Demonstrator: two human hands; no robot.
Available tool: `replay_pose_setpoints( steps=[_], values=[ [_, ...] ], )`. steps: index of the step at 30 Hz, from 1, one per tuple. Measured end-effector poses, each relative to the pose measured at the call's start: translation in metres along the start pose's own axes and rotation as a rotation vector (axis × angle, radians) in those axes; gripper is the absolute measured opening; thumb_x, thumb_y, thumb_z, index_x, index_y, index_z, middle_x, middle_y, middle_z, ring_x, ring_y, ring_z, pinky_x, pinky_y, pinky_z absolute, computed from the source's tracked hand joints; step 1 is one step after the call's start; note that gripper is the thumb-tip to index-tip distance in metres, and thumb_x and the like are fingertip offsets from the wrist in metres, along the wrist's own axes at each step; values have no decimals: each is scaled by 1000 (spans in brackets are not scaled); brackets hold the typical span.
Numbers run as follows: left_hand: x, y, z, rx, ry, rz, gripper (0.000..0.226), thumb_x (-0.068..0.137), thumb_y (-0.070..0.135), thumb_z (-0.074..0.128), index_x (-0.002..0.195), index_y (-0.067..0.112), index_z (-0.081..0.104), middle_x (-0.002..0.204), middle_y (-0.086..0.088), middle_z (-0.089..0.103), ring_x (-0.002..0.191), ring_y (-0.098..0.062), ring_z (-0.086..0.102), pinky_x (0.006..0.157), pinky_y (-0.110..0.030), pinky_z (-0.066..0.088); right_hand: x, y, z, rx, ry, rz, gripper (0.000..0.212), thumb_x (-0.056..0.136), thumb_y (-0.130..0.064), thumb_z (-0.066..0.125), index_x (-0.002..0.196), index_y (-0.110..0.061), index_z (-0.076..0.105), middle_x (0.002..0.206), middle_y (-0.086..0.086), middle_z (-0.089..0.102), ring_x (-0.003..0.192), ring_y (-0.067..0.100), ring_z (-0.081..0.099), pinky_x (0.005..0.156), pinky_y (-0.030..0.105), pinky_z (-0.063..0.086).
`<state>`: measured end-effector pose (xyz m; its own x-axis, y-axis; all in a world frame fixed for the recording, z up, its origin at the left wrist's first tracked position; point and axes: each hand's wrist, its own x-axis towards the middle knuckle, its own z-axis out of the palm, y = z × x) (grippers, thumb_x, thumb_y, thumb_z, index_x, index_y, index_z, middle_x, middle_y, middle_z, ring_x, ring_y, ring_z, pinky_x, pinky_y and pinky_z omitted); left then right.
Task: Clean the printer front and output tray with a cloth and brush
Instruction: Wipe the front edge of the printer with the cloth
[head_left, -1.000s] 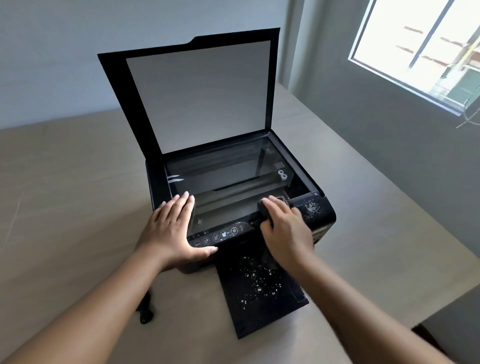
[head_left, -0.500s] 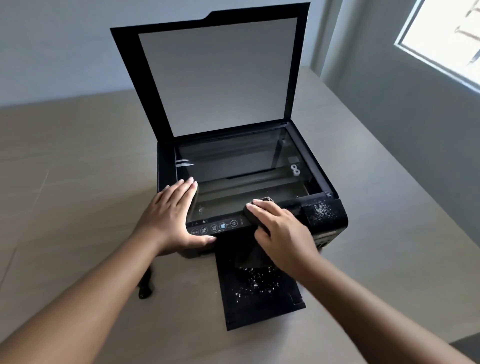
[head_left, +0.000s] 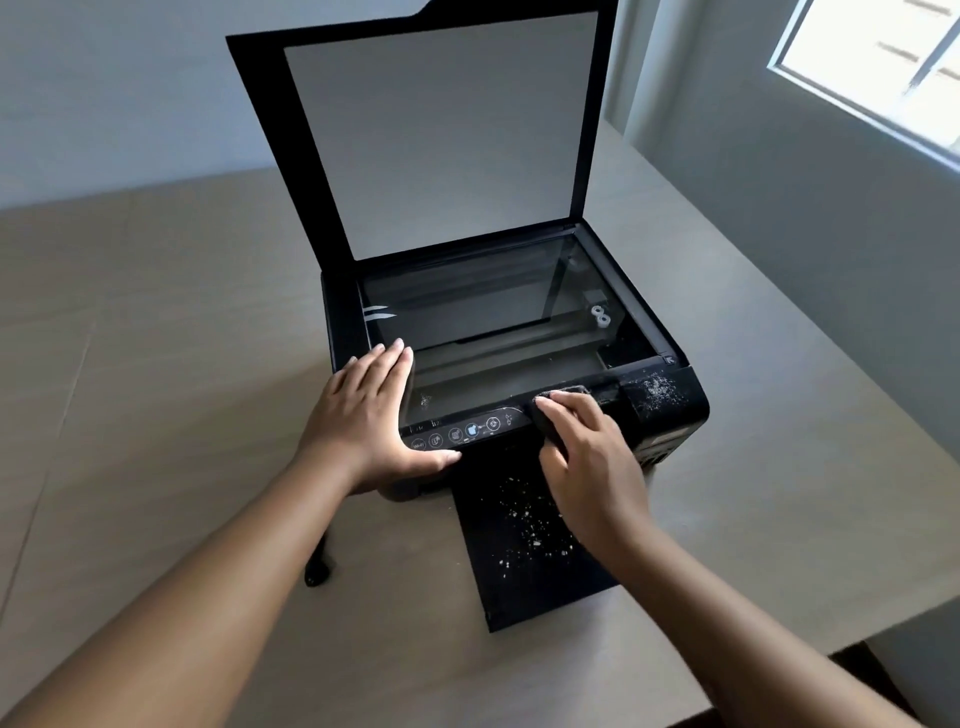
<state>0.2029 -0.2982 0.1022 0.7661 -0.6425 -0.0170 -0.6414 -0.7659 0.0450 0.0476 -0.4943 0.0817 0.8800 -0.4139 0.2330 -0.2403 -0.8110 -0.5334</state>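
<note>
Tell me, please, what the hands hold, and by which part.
Right hand presses a dark cloth, fingers over its top; left hand lies flat on the printer, holding nothing.

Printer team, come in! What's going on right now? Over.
Left hand flat on printer's front left corner. Right hand presses dark cloth on front edge. White crumbs on output tray. Nothing blocking.
</note>
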Motion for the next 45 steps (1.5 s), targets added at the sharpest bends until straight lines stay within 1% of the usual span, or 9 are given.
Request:
replay_pose_setpoints(
  steps=[3, 11, 21, 28, 31, 35, 38, 41, 45],
  values=[
    [0, -2, 3, -8, 19, 6, 132, 53, 98, 27, 155, 18, 4, 163, 4, 1, 149, -14, 0, 121, -37, 2, -3, -25, 20, 166, 57, 50, 46, 84, -9, 58, 130, -17, 56, 131, -5, 53, 114, 19, 56, 92, 33, 50],
    [0, -3, 4, -11, 7, 14, 136, 49, 101, 20, 155, 18, 1, 163, 4, 1, 149, -15, 0, 121, -38, 2, 9, -30, 4, -85, -89, -97, 39, 85, -25, 52, 122, -35, 53, 122, -18, 50, 103, 15, 57, 71, 36, 54],
    [1, -4, 6, -17, 32, 15, 134, 51, 99, 24, 155, 17, 2, 163, 3, 1, 149, -15, 1, 121, -38, 2, 0, -28, 17, 172, 177, 16, 26, 89, -11, 61, 115, -15, 58, 116, 0, 59, 100, 24, 59, 86, 35, 50],
    [3, -6, 6, -17, 24, 20, 137, 49, 102, 20, 155, 17, 3, 163, 3, 2, 149, -16, 1, 121, -38, 3, 30, -46, 4, -111, -152, -185, 13, 96, -28, 51, 105, -34, 58, 108, -14, 49, 93, 16, 50, 64, 38, 53],
    [2, -4, 6, -3, 19, 22, 137, 50, 102, 20, 155, 16, 3, 163, 3, 2, 149, -16, 2, 121, -38, 3, 36, -34, -8, -137, -179, -166, 15, 97, -29, 50, 106, -36, 58, 109, -16, 51, 94, 15, 50, 64, 35, 51],
    [3, -5, 5, -8, 17, 17, 137, 49, 102, 21, 155, 17, 4, 163, 3, 3, 149, -16, 2, 121, -39, 4, 27, -42, 10, -78, -71, -103, 20, 91, -23, 57, 107, -31, 65, 110, -13, 57, 96, 19, 52, 75, 38, 52],
    [3, -4, 5, -30, 8, 14, 135, 49, 99, 24, 155, 17, 5, 163, 3, 2, 149, -15, 1, 121, -38, 4, 2, -57, 35, -47, -17, -257, 36, 87, -16, 58, 122, -21, 64, 122, -6, 60, 101, 21, 55, 90, 33, 49],
    [3, -13, 1, -50, -37, 91, 135, 49, 96, 30, 155, 17, 1, 163, 1, -5, 149, -14, -6, 121, -36, -1, -8, -34, 30, -100, -6, -354, 49, 85, -8, 55, 132, -22, 57, 137, -8, 54, 102, 20, 56, 92, 29, 47],
    [-3, -37, -2, -2, -102, 223, 130, 57, 90, 35, 153, 16, -11, 160, 0, -20, 146, -10, -21, 119, -29, -11, -13, -20, 34, -101, 47, -165, 59, 85, -2, 55, 140, -19, 47, 149, -6, 43, 112, 26, 58, 99, 31, 37]
  ],
)
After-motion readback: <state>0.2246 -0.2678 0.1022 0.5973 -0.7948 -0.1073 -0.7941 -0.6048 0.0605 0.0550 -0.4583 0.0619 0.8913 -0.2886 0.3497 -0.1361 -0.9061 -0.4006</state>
